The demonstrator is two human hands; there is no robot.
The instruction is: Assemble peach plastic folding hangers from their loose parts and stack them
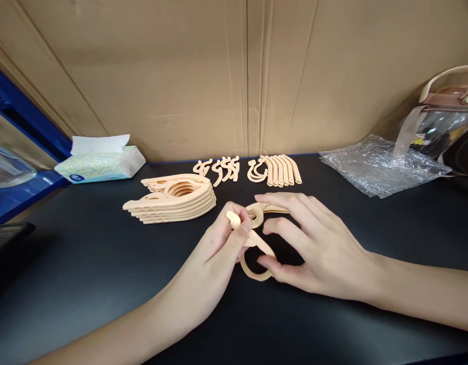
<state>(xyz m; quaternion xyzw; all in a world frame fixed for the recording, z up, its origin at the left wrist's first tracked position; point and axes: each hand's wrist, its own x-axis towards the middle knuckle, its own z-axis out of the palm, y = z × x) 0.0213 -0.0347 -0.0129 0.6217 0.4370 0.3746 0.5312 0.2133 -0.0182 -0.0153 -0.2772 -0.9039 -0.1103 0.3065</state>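
Observation:
My left hand is closed in a pinch on a beige plastic folding hanger, in the middle of the table's front part. A pale knobbed end sticks out between its thumb and fingers, and a round hook-like loop hangs below. My right hand curves around the hanger's right side with fingers apart. Its thumb tip is at the lower part, and the index finger reaches over the top; whether they press on it I cannot tell. The joint inside my left fingers is hidden.
A stack of beige folded hangers lies to the left. Behind are small beige pieces, curved hooks and a row of hanger arms. A tissue pack, clear plastic bags and a bottle stand around.

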